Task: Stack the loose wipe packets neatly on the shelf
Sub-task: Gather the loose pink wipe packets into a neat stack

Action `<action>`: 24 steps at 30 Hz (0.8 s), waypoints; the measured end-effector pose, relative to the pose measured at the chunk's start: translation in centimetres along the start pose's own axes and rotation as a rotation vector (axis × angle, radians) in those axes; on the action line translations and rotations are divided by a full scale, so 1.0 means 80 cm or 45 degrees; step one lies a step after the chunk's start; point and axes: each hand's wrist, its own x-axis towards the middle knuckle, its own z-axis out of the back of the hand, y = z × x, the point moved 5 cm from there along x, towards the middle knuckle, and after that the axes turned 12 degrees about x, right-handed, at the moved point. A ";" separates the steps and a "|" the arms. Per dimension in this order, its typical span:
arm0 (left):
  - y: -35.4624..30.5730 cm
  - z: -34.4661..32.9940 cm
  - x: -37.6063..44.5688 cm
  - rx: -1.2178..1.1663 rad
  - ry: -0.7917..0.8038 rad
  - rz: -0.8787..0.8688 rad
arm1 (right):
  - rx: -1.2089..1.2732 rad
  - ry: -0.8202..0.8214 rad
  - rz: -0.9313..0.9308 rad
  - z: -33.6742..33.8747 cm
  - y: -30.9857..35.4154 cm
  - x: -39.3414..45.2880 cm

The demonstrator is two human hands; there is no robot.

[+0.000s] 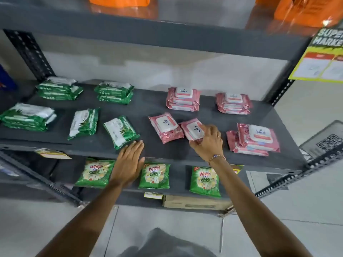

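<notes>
Covering part of a pink packet (193, 129), the right hand (208, 140) grips it.

The right hand (208, 140) grips a loose pink packet (193, 129) on the grey shelf (185, 151), fingers over its white lid, thumb at its near edge; a second loose pink packet (165, 127) lies touching it on the left; the left hand (128, 162) hovers flat and empty at the shelf's front edge, just beside a tilted green packet (120, 131); pink stacks (254, 139) stand to the right and behind; green stacks (27, 116) sit to the left.
</notes>
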 end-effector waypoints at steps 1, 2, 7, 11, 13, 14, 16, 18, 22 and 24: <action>0.006 -0.002 0.001 0.028 -0.024 -0.002 | -0.040 0.053 -0.069 -0.005 -0.003 0.002; 0.010 0.002 0.002 0.042 0.004 0.009 | -0.062 0.083 -0.112 -0.007 -0.003 0.001; 0.014 -0.005 0.002 0.112 0.017 0.025 | -0.031 0.073 -0.127 -0.012 -0.012 -0.002; 0.016 -0.007 0.003 0.095 0.074 0.040 | 0.105 -0.126 -0.178 0.004 -0.010 0.003; 0.014 -0.009 0.002 0.082 0.062 0.060 | 0.193 -0.308 -0.220 0.015 -0.009 -0.005; 0.014 -0.011 0.002 0.070 0.059 0.073 | 0.236 -0.390 -0.239 0.017 -0.008 -0.008; 0.014 -0.014 0.002 0.039 0.051 0.079 | 0.309 -0.475 -0.237 0.019 0.005 -0.011; 0.016 -0.013 0.001 0.045 -0.004 0.085 | 0.335 -0.432 -0.129 0.012 0.030 -0.003; 0.018 -0.015 0.003 0.039 -0.130 0.075 | 0.219 -0.173 0.096 -0.031 0.088 0.014; 0.016 -0.016 0.001 0.070 -0.222 0.042 | 0.142 -0.078 0.120 -0.056 0.103 0.019</action>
